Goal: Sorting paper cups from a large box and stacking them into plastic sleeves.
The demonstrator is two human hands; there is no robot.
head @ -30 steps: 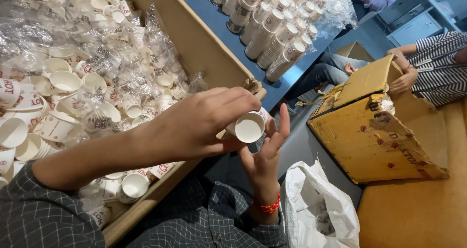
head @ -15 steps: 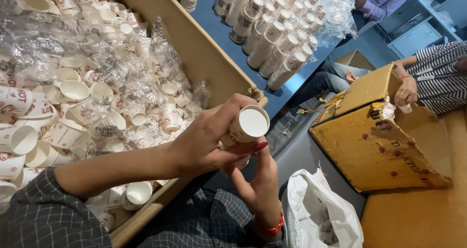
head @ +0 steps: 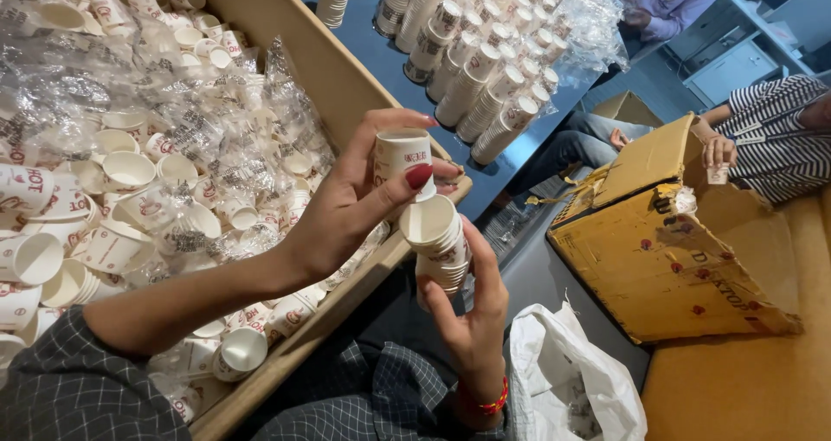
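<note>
My left hand (head: 355, 207) pinches a single white paper cup with red print (head: 402, 160), thumb across its side, just above the box edge. Directly below it my right hand (head: 472, 307) grips a short stack of nested paper cups (head: 437, 242), mouth up. The single cup hovers just above the stack's open top, slightly apart from it. A red band circles my right wrist.
A long cardboard box (head: 286, 34) at left is heaped with loose cups and clear plastic wrap. Tall cup stacks (head: 485, 60) lie on a blue table beyond. A yellow carton (head: 684, 259) and a white plastic bag (head: 563, 380) sit at right. Another person's hand (head: 718, 151) rests on the carton.
My left hand has lifted one cup up off the stack. The stack in my right hand has stayed low, its open top now showing.
</note>
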